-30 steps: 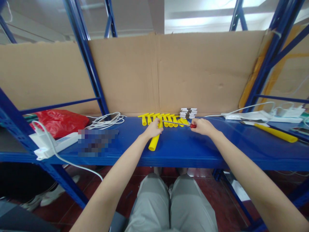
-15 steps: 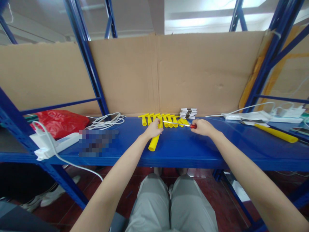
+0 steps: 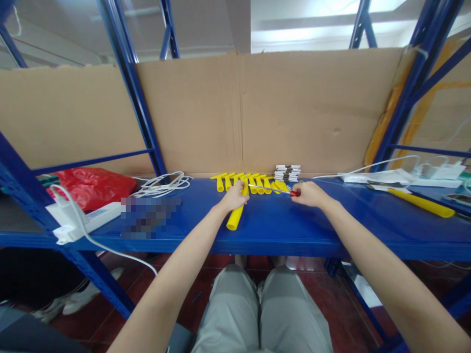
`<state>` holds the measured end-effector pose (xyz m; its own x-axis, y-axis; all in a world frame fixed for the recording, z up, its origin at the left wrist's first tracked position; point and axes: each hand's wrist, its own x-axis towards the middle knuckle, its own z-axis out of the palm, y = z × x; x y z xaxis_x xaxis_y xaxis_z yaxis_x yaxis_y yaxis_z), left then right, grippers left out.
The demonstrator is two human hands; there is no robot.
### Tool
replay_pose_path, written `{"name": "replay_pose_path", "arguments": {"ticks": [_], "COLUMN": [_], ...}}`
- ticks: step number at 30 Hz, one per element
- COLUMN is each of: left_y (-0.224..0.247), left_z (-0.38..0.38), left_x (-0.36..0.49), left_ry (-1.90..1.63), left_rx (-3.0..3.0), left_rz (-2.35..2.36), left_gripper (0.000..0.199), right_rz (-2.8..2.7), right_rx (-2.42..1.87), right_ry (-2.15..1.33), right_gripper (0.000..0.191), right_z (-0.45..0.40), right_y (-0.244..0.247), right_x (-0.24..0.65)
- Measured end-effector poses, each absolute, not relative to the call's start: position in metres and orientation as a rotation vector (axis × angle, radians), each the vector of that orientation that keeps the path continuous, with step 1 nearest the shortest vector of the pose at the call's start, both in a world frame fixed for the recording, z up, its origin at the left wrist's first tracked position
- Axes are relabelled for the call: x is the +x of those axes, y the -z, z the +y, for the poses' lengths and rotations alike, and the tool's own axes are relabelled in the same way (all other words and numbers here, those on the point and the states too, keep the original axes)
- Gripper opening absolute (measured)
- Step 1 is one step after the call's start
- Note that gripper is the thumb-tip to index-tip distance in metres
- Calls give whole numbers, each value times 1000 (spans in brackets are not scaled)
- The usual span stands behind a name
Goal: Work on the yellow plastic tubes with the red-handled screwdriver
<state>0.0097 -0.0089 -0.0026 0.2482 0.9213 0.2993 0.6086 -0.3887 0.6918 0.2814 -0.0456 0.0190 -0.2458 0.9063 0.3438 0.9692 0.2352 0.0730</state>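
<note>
My left hand [image 3: 234, 197] is closed around a yellow tube [image 3: 235, 219] that lies on the blue shelf, its wide end toward me. In my right hand [image 3: 309, 193] is a screwdriver [image 3: 295, 193] with a red handle, gripped by that handle. Its thin metal shaft points left, and the tip meets the tube just beside my left fingers; the exact contact is too small to make out. Behind my hands stands a row of several yellow T-shaped pieces [image 3: 259, 183]. Small yellow pieces [image 3: 281, 187] lie near the screwdriver shaft.
A stack of white bundles with dark bands [image 3: 287, 172] leans at the cardboard [image 3: 312, 108]. To the left are a red bag [image 3: 93, 186], a coiled white cable [image 3: 165, 185] and a power strip [image 3: 99, 215]. A yellow-handled tool [image 3: 423, 202] lies right, beside another power strip [image 3: 379, 177].
The red screwdriver handle looks slightly turned in my right hand. Both hands and the yellow tube stay in nearly the same place.
</note>
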Motion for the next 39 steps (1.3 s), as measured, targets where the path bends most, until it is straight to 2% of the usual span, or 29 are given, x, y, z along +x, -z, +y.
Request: {"name": "replay_pose_path", "arguments": {"ticks": [13,20,26,39], "left_y": [2,2,1,-1], "left_z": [-6,-8,-12,-13], "left_x": [9,11,14,17], "left_ry": [-958,-970,-965,-1001], "left_rx": [2065,1983,1875,1825], "left_rz": [1378,1339,1298,1254], "left_gripper": [35,34,42,33], "right_rz": [-2265,-2263,-2264,-2189], "right_rx": [-1751,-1742,-1679,-1794], "right_ry": [323,248,154,306], "right_gripper": [14,4,12,2], "right_z": [-46,-41,-37,-37], "right_y": [-19,-16,-13,-13], "right_x": [281,283,290,289]}}
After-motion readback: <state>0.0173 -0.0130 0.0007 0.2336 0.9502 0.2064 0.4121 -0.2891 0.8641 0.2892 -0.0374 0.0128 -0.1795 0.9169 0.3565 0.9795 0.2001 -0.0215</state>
